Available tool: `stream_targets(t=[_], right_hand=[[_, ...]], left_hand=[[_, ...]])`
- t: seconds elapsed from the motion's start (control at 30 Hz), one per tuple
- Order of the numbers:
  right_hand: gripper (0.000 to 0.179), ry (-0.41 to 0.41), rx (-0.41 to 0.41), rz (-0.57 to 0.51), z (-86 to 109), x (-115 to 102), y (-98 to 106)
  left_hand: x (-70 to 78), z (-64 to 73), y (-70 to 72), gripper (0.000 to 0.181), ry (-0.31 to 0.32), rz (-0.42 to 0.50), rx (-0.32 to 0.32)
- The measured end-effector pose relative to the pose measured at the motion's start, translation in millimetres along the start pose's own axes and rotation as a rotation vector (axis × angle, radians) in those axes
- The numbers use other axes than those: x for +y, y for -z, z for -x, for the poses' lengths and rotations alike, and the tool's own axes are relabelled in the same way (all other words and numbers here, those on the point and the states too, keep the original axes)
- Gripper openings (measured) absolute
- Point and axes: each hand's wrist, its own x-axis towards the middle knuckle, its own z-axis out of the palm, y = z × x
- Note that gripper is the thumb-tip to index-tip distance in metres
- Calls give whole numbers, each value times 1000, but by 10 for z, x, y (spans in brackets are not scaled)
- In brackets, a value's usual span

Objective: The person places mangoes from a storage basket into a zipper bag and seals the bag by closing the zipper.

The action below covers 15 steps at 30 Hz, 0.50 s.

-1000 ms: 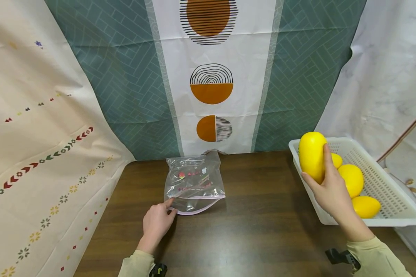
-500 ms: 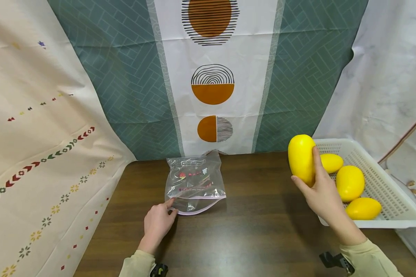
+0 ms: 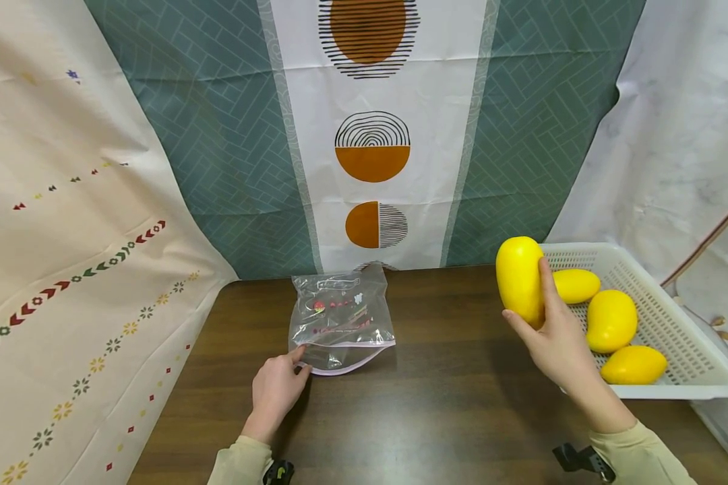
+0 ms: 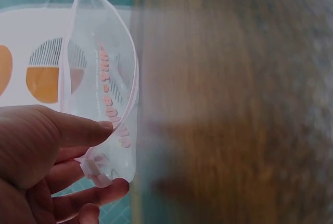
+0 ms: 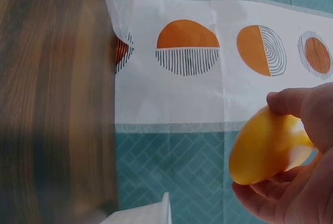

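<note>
The right hand (image 3: 559, 347) grasps a yellow fruit (image 3: 518, 276), thumb at one side and fingers along the other, holding it up nearly on end. The left hand (image 3: 279, 385) pinches the edge of the clear bag (image 3: 342, 310) at its mouth; in the left wrist view the thumb (image 4: 86, 132) presses on the pink rim, a small slider (image 4: 95, 173) sits by the fingers, and the mouth stands parted. How the fingers lie inside the rim is hard to tell.

The bag lies left of centre on the tabletop (image 3: 425, 417), its base by the far edge and its mouth toward the near edge. The held fruit is just beside the left rim of the white basket (image 3: 679, 391), which sits along the tabletop's right edge. Three more fruits (image 3: 611, 322) lie in the basket. A teal and white curtain (image 3: 230, 168) hangs behind the far edge.

The step in hand appears to be a transfer: one fruit is out of the basket and not yet in the bag. The next move would call for bringing it leftward to the bag's mouth, lowering it and turning it to fit, while the left hand keeps the rim apart.
</note>
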Motion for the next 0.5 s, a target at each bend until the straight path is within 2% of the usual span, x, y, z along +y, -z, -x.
stream_targets(t=[0.23, 0.5], right_hand=[[106, 41, -23, -35, 2, -55, -89], [106, 60, -31, -43, 4, -85, -186]], left_hand=[[13, -10, -7, 40, -13, -1, 17], [10, -11, -9, 40, -2, 0, 8]])
